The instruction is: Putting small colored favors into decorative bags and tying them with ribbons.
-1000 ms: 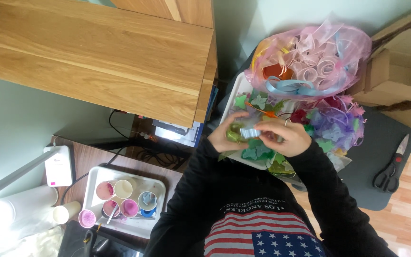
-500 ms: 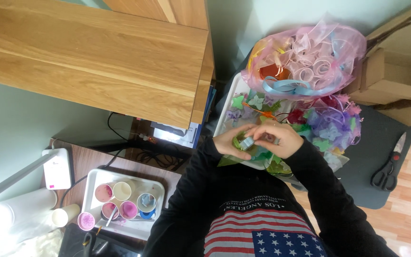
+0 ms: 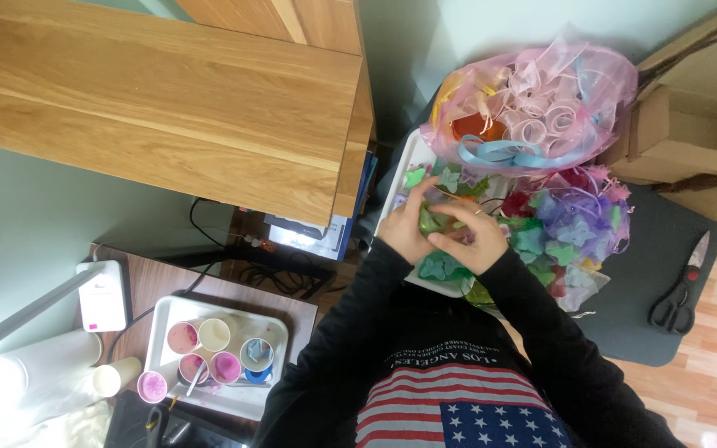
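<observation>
My left hand and my right hand are pressed together over a white tray, both closed on a small green fabric piece between the fingers. Around them on the tray lie several teal and green butterfly-shaped pieces and purple mesh ones. My black sleeves run down toward the camera. What exactly the fingers pinch is partly hidden.
A pink mesh bag of ribbons sits behind the tray. Black scissors lie on a dark mat at right, by cardboard boxes. A white tray of paint cups is at lower left, under a wooden cabinet.
My hands have closed in tighter over the tray, and the light piece held a second ago is replaced by a green one between the fingers.
</observation>
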